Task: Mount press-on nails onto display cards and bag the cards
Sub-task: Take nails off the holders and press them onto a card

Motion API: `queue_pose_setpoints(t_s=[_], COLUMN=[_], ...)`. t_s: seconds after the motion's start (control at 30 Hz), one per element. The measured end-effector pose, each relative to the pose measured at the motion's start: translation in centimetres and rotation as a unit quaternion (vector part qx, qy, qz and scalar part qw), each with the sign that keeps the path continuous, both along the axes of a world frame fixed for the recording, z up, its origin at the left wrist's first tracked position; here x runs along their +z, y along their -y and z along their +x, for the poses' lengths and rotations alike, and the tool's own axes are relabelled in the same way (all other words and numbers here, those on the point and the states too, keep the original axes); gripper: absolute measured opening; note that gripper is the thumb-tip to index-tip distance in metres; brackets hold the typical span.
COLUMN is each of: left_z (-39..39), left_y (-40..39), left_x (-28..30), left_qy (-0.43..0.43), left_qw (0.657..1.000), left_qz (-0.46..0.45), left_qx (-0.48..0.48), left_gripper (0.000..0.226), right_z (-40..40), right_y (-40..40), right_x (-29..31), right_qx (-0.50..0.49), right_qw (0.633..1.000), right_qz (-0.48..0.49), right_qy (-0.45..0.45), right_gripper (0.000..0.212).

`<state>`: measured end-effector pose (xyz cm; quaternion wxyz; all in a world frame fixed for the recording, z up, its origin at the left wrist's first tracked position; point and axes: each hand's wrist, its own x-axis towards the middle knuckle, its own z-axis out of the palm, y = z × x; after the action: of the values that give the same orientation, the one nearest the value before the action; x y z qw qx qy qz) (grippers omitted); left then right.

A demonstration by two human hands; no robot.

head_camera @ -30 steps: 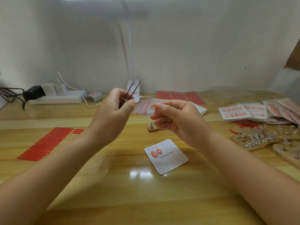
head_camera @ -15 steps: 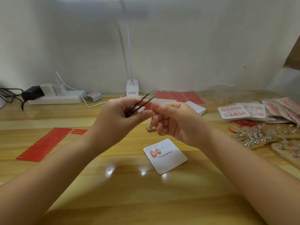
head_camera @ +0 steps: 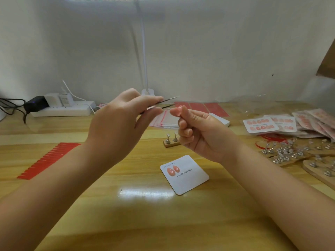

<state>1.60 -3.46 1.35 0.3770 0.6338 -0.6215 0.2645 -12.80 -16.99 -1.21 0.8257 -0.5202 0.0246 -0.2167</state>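
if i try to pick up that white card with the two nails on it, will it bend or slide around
The white card lies flat with crisp edges, so it is probably stiff rather than floppy. It looks thin and light, and the wooden table is glossy, so it will likely slide when pushed. Lifting an edge may be fiddly.

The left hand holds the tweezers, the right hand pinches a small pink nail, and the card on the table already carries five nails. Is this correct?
Not fully. The head view shows the display card carrying two pink nails, not five. The rest stands: the left hand holds the tweezers, and the right hand pinches a small pink nail.
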Motion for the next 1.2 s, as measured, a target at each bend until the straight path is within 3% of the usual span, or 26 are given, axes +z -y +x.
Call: queue_pose_setpoints(t_s=[0.23, 0.67, 0.87, 1.07, 1.2], left_z=[-0.7, -1.6, -1.6, -1.9, -1.7], left_y=[-0.4, -0.6, -0.4, -0.4, -0.4], left_x=[0.2, 0.0, -0.6, -0.6, -0.5], left_qy=[0.096, 0.18, 0.24, 0.254, 0.245], left_qw=[0.994, 0.974, 0.957, 0.95, 0.953], left_qz=[-0.01, -0.035, -0.021, -0.011, -0.007], left_qx=[0.051, 0.13, 0.16, 0.181, 0.18], left_gripper=[0.032, 0.019, 0.031, 0.027, 0.021], right_z=[-0.2, -0.1, -0.4, -0.6, -0.4], right_y=[0.3, 0.1, 0.2, -0.3, -0.8], right_x=[0.5, 0.5, 0.7, 1.3, 1.3], right_qx=[-0.017, -0.079, -0.138, -0.209, -0.222], right_qw=[0.999, 0.994, 0.978, 0.939, 0.928], right_qz=[-0.022, -0.072, -0.155, -0.272, -0.297], right_qy=[0.02, 0.019, -0.004, -0.027, -0.04], right_gripper=[0.019, 0.018, 0.019, 0.019, 0.011])
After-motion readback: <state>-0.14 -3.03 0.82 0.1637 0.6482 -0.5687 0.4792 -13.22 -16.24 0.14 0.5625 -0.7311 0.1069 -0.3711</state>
